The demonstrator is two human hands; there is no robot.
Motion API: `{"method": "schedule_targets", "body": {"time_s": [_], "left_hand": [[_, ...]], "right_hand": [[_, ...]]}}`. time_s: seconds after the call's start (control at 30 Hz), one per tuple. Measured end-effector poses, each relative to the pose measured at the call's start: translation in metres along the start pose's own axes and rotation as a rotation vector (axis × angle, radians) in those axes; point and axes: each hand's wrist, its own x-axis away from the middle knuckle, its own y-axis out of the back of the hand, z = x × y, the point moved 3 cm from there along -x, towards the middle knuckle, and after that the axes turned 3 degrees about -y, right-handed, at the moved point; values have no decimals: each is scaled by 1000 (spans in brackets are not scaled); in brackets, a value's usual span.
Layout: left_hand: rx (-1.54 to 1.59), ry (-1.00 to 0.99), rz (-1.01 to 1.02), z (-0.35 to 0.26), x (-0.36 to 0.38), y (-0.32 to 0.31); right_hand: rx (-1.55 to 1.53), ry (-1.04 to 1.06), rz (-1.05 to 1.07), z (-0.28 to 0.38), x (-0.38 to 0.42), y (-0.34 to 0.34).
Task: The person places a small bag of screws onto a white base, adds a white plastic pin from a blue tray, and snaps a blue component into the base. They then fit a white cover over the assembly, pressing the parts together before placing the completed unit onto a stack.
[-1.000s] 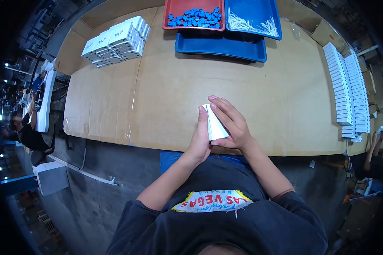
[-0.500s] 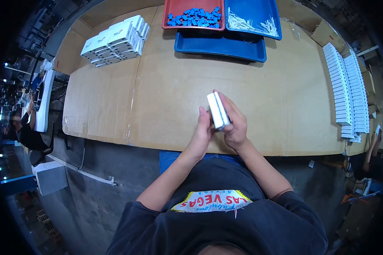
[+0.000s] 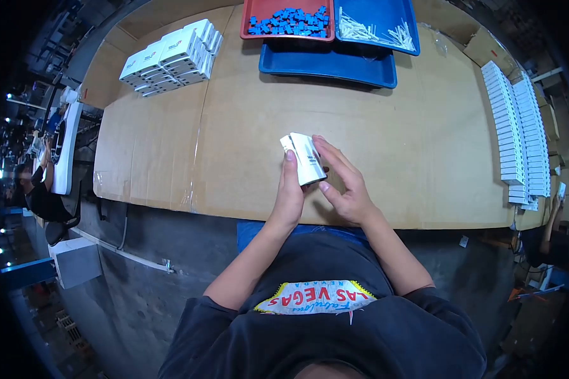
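White printed box [image 3: 310, 165] is up in the hands over the near-middle of the cardboard-covered table [image 3: 246, 132], tilted, broad face with small dark print showing. Narrower white strip along its left side, stepped at the top end; can't tell if it's part of the same box or a second piece. Left hand [image 3: 287, 201] has the hold: clamped on the box from the left, thumb up along the side, rest of the fingers mostly hidden behind it. Right hand [image 3: 354, 194] is at the right side, thumb and fingers spread apart, fingertips by the upper right edge, thumb tip by the lower right corner; can't tell if either is in contact. Far side of table: red tray [image 3: 287, 38] with a pile of small blue parts [image 3: 297, 23], next to it a blue tray [image 3: 379, 11] with two loose clusters of thin white sticks [image 3: 355, 26]. Lower blue tray [image 3: 327, 66] sits in front, its back edge hidden under those two. Far left: stacked white boxes [image 3: 171, 60], logo-like marks on the top faces. Right side: two long rows of white boxes [image 3: 507, 126], packed tight. Co-worker in dark top [image 3: 49, 199] at a white table [image 3: 71, 148], left background.
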Motion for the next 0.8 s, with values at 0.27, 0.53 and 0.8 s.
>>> {"method": "schedule_targets", "body": {"time_s": [0.27, 0.53, 0.8], "left_hand": [[40, 59, -62, 5, 4, -11], [-147, -24, -160, 8, 5, -11], [-155, -22, -212, 10, 7, -8]], "right_hand": [[204, 105, -18, -8, 2, -3], [364, 179, -68, -10, 5, -12], [436, 236, -78, -9, 6, -20]]}}
